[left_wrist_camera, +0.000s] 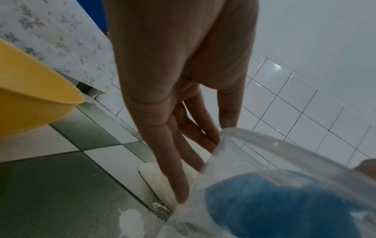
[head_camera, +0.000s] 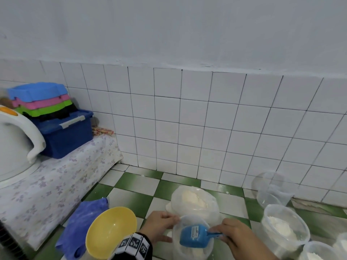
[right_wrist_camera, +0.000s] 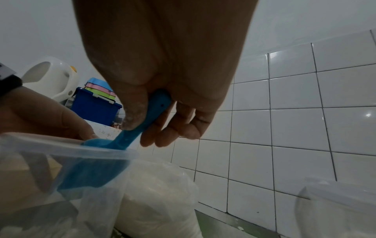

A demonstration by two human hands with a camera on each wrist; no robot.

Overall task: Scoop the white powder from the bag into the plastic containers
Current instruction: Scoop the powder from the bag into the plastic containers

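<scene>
Two hands work low over a green-and-white checked floor [head_camera: 131,186]. Farthest left, a white rice cooker [head_camera: 15,139] and a dark blue storage box [head_camera: 69,134] sit on a flower-patterned cloth [head_camera: 56,181]. Nearer, a blue plastic bag [head_camera: 78,222] lies on the floor beside an empty yellow bowl [head_camera: 110,231].

Next comes the left hand [head_camera: 159,225], steadying a clear plastic container [head_camera: 187,220]: its fingers [left_wrist_camera: 179,169] run fairly straight down the outer wall while the thumb hooks the rim, so it holds the tub rather than merely touching it. Inside the mouth of that tub sits the blue scoop [head_camera: 194,235], tipped bowl-down, its handle pinched between the thumb and curled fingers of the right hand [head_camera: 236,235]. Some white powder [head_camera: 193,251] already lies at the bottom.

Just behind stands the open clear bag of powder [head_camera: 194,200], still well stocked. To the right are filled tubs [head_camera: 283,228] and empty ones [head_camera: 270,188] against the tiled wall.

This looks like the emptying stroke of one scoop. Next, I judge, the scoop must lift clear of the rim and go back into the bag for another load, kept level on return, since powder has already spilled on the floor [left_wrist_camera: 130,220].
</scene>
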